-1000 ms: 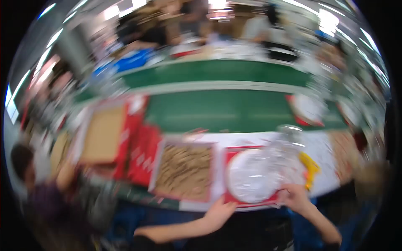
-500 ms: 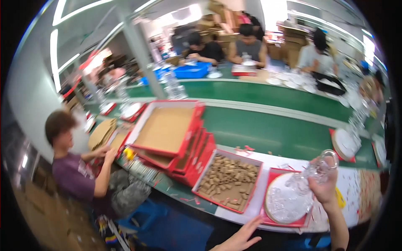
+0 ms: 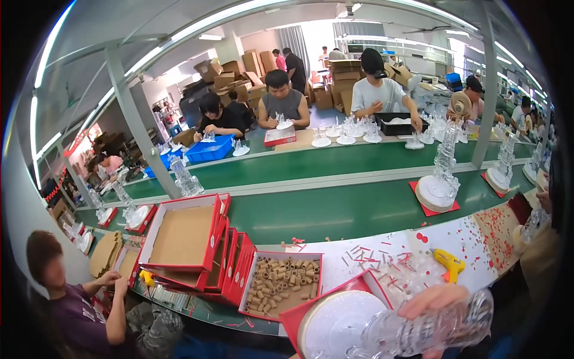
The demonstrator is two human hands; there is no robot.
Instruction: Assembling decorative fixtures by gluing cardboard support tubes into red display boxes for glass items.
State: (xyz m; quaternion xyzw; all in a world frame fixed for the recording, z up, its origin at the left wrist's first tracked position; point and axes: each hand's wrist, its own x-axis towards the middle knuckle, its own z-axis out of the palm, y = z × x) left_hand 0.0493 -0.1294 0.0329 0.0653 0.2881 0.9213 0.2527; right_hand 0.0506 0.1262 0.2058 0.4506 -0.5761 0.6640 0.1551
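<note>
My right hand [image 3: 435, 299] is closed over a clear plastic tower [image 3: 418, 328] at the lower right, its fingers wrapped round the top side. The tower lies tilted, its lower end by a round white base [image 3: 335, 326]. That base sits in a shallow red box lid [image 3: 291, 320], which is tipped up at the bottom edge of the view. My left hand does not show. Just left of the lid stands a red-edged box [image 3: 244, 305] holding many short brown cardboard tubes [image 3: 281, 284].
Stacked red boxes [image 3: 179, 236] rise at the left, near a person in purple [image 3: 78, 311]. A yellow glue gun [image 3: 449, 264] and red sticks [image 3: 382, 260] lie on the white sheet. Beyond runs a green conveyor [image 3: 311, 209] with a clear tower on a white base [image 3: 436, 191].
The view has swung right. The red lid with its white base has come nearer and tipped, and the clear tower in my right hand now leans low. My left hand has left the view.
</note>
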